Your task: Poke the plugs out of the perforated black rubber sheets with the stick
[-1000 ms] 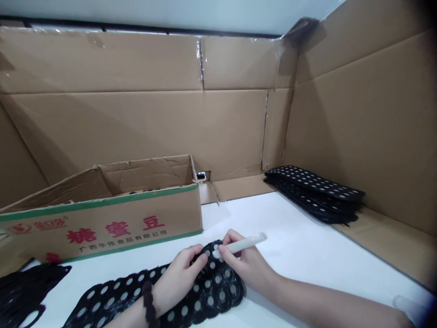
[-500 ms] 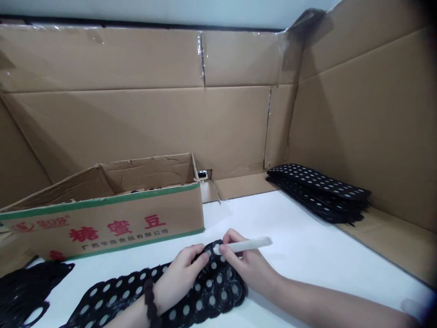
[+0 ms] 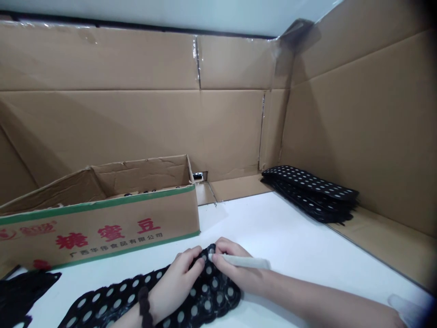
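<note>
A black sheet with rows of pale round dots (image 3: pixel 118 303) lies on the white table, its far right end lifted between my hands. My left hand (image 3: pixel 179 280) pinches the sheet's upper edge between thumb and fingers; a dark band circles that wrist. My right hand (image 3: pixel 237 269) grips a whitish pen-like tool (image 3: pixel 247 262), with its tip end against the sheet near the left fingertips. The exact tip is hidden by the fingers.
An open cardboard box (image 3: pixel 129 228) with green edges and red lettering stands at the left. Black material (image 3: pixel 25 294) lies in front of it. Dotted black sheets (image 3: pixel 310 191) are stacked at the back right, by cardboard walls (image 3: pixel 232 132).
The view has shifted slightly, moving the box and stack a little left in the picture. The tool now lies at a flatter, downward-right angle in my right hand. Both hands keep their hold.
</note>
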A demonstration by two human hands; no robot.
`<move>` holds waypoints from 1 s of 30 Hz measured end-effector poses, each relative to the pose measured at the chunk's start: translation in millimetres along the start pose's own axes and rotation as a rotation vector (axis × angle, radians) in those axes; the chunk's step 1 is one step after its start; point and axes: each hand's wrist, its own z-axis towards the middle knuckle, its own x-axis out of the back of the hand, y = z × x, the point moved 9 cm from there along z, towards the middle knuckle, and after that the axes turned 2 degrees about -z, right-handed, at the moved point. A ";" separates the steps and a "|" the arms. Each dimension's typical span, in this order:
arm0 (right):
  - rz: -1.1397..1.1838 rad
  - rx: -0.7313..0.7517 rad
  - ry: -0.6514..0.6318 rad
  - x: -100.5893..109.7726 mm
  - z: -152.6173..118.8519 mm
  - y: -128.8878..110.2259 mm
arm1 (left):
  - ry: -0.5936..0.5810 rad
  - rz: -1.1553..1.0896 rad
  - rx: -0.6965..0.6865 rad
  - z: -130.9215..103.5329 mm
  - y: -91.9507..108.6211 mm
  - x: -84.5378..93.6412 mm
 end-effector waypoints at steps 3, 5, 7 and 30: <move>0.007 -0.034 -0.025 0.1 1.6 2.0 | 0.023 0.048 0.038 -0.6 -3.7 1.0; 0.011 -0.051 -0.047 0.7 1.7 1.1 | 0.029 0.063 0.036 -0.5 -2.4 1.2; 0.008 -0.063 -0.066 1.2 1.4 0.0 | 0.033 0.082 0.013 0.4 0.7 1.2; -0.614 0.060 0.049 -15.8 7.9 -3.2 | 0.047 0.060 -0.135 -1.7 22.6 2.3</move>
